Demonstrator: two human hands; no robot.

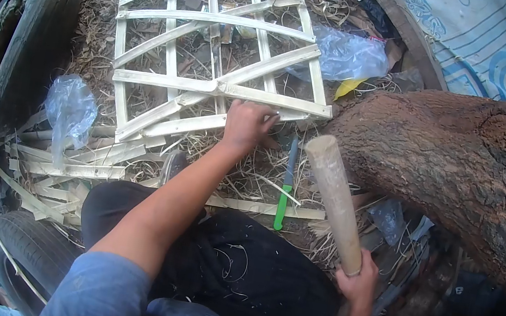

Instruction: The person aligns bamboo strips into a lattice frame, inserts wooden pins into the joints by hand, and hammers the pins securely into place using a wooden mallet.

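A lattice of pale split strips, probably bamboo (pixel 183 15), lies on the ground in front of me, with straight and diagonal pieces crossing. My left hand (pixel 247 127) is closed at the middle of its near edge; the fingertips are partly hidden against the strips. In my right hand (pixel 358 279) is the lower end of a thick, pale wooden club (pixel 338 202), its broad end raised toward the lattice. Between my hands, a knife with a green handle (pixel 282 207) lies on the ground, its blade pointing away from me.
A thick tree trunk (pixel 447 157) blocks the right side. Old tyres (pixel 37 48) stand at the left. Loose strips (pixel 82 159) and shavings litter the ground near my legs. Plastic bags (pixel 351 54) lie behind the trunk, beside a blue-and-white patterned sheet (pixel 486 43).
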